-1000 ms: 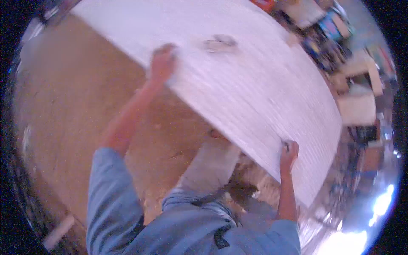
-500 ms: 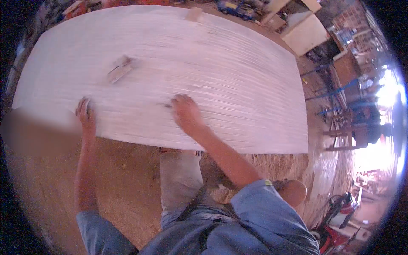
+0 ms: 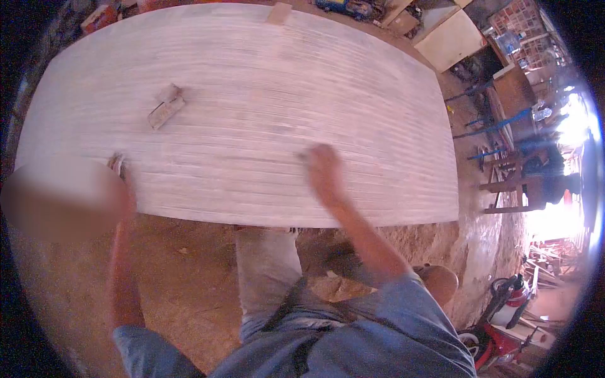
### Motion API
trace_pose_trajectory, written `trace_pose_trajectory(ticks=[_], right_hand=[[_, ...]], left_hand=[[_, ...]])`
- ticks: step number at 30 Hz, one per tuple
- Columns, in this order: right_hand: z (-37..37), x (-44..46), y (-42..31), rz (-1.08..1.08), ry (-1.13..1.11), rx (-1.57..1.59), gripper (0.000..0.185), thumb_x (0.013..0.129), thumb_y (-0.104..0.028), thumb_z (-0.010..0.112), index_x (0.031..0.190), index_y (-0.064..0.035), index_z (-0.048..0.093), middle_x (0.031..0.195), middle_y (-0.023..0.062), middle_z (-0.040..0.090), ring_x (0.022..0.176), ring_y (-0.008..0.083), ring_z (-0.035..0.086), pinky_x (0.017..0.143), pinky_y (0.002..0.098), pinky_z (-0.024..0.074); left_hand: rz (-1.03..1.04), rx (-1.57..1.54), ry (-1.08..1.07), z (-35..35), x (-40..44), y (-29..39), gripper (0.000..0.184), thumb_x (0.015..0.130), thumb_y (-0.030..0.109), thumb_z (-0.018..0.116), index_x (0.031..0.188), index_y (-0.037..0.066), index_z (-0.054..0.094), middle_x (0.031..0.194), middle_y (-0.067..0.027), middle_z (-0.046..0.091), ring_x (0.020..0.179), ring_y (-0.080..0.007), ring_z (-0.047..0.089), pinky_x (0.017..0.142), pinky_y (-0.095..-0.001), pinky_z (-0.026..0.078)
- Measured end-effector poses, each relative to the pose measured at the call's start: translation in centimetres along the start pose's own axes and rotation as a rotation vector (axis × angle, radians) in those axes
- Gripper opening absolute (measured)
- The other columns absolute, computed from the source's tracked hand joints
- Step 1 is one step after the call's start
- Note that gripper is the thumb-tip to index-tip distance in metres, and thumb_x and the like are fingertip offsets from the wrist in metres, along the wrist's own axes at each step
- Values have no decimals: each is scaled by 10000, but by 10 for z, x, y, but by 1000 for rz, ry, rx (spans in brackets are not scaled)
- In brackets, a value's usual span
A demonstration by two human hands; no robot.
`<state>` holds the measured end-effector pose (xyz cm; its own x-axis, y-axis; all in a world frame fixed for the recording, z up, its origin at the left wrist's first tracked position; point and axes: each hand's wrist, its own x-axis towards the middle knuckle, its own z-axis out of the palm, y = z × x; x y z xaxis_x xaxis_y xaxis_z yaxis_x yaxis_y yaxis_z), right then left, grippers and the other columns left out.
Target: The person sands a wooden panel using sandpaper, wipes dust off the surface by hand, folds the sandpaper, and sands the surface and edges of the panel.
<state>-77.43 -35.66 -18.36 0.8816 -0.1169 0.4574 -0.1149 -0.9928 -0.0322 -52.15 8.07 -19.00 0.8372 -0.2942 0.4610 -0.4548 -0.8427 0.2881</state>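
Note:
A large whitish panel [image 3: 252, 113], streaked with long grooves or strokes, lies flat before me. My right hand [image 3: 326, 171] is over its middle, closed and smeared by motion. A small dark tip juts from the left side of its fingers, too blurred to name. At the panel's near left edge is my left hand [image 3: 123, 179], partly hidden by a blurred patch. Its fingers curl around a small light-and-dark thing that I cannot make out. Farther in on the panel rests a small pale rectangular block [image 3: 166, 113], with a greyish piece touching its far side.
A tan flat piece [image 3: 278, 13] lies at the panel's far edge. Beyond the right corner stand a pale cabinet [image 3: 450, 41] and blue-legged furniture [image 3: 495, 129]. A red motorbike [image 3: 501, 340] is at lower right. Bare brownish ground [image 3: 183, 277] shows below the panel.
My right hand has moved right across the panel. My left hand has shifted slightly left and down, now more covered by the blurred patch. The view has shifted slightly.

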Motion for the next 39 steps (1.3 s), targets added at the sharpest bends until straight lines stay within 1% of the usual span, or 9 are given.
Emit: trace_pose_trajectory(ticks=[3,4,9,14,19,25,30,33,39], right_hand=[[16,76,-105,43,94,222,122,791,-105,546,887,-51,598,973,124,599,997,317,560,852,437,480],[4,92,-110,54,-215,322,147,802,-110,535,914,-62,617,1036,125,598,1027,313,554,901,444,457],[3,-28,58,-25,-40,-13,255,783,-79,577,1010,-140,675,1007,93,610,995,310,553,900,448,438],[-122,-96,188,459,-159,5,196,698,-21,625,880,-79,671,936,106,632,933,299,583,829,421,472],[-23,-28,62,34,-48,67,257,687,-48,613,928,-111,678,977,90,618,992,303,546,873,452,440],[37,114,-152,-33,-132,316,224,783,-54,541,994,-72,612,1047,122,595,1055,300,549,946,417,428],[-13,38,-19,47,-274,181,229,770,-53,550,982,-99,625,1057,129,604,1039,330,551,901,469,439],[-44,-87,146,173,-153,20,241,845,-252,593,1055,-151,656,1096,104,613,1108,325,512,985,488,353],[-119,-136,238,384,-97,-76,252,663,6,611,887,-88,679,956,105,640,987,293,572,909,431,425]], left_hand=[[-11,37,10,11,3,-11,349,934,188,485,1239,30,548,1335,-134,503,1261,-319,426,1074,-407,306],[3,17,6,12,2,-18,347,936,188,484,1236,27,551,1329,-135,509,1261,-317,428,1073,-405,308],[-2,-11,6,8,2,-15,348,939,191,480,1234,20,551,1316,-135,522,1255,-308,441,1071,-399,312],[87,16,35,7,7,-19,347,932,185,501,1233,19,551,1301,-138,533,1238,-316,457,1059,-404,327],[37,-16,9,3,5,-11,339,916,156,511,1222,18,556,1296,-142,536,1239,-321,455,1057,-405,329],[59,5,24,12,6,-24,338,913,169,526,1213,18,561,1295,-143,535,1232,-319,457,1054,-401,331],[-7,-108,3,7,6,-26,350,910,153,527,1232,19,551,1321,-139,517,1238,-304,455,1061,-384,326],[-5,-92,-19,8,7,-24,345,921,155,516,1236,19,548,1325,-143,513,1241,-301,451,1063,-382,323],[4,-36,-25,3,9,-17,344,923,145,506,1238,13,542,1324,-146,512,1248,-303,445,1065,-386,324]])
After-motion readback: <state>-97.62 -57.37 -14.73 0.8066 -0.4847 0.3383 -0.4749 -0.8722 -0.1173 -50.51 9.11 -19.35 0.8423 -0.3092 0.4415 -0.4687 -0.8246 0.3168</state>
